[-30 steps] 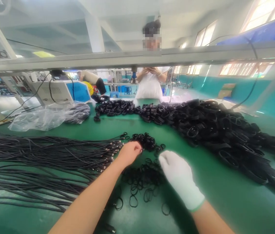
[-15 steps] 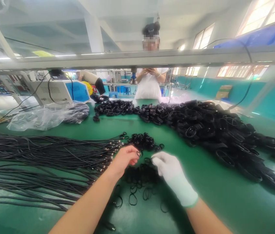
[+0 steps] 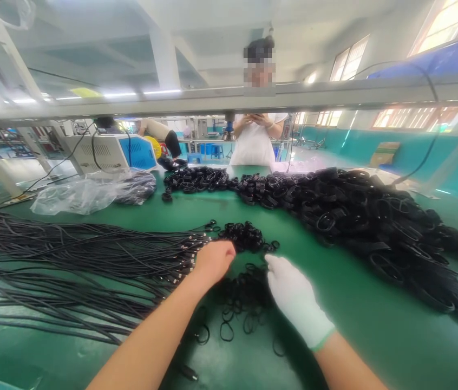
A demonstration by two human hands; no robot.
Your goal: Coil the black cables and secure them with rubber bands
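My left hand (image 3: 214, 262), bare, is closed with its back to the camera, just below a small heap of black rings (image 3: 243, 236); whatever it holds is hidden. My right hand (image 3: 292, 292), in a white glove, has its fingers pressed together, and anything at its fingertips is too small to make out. Between and below the hands lies a loose pile of thin black bands (image 3: 247, 290). Long black cables (image 3: 91, 249) with metal plugs stretch in from the left, their ends beside my left hand.
Coiled black cables (image 3: 334, 208) are heaped across the back and right of the green table (image 3: 196, 214). Clear plastic bags (image 3: 86, 192) and a blue-and-white machine (image 3: 111, 151) are at the back left. A person (image 3: 253, 141) stands beyond the metal bar (image 3: 204, 103).
My left hand has turned so that its fingertips and the small ring at them no longer show. The view has shifted slightly, moving the surroundings rightward.
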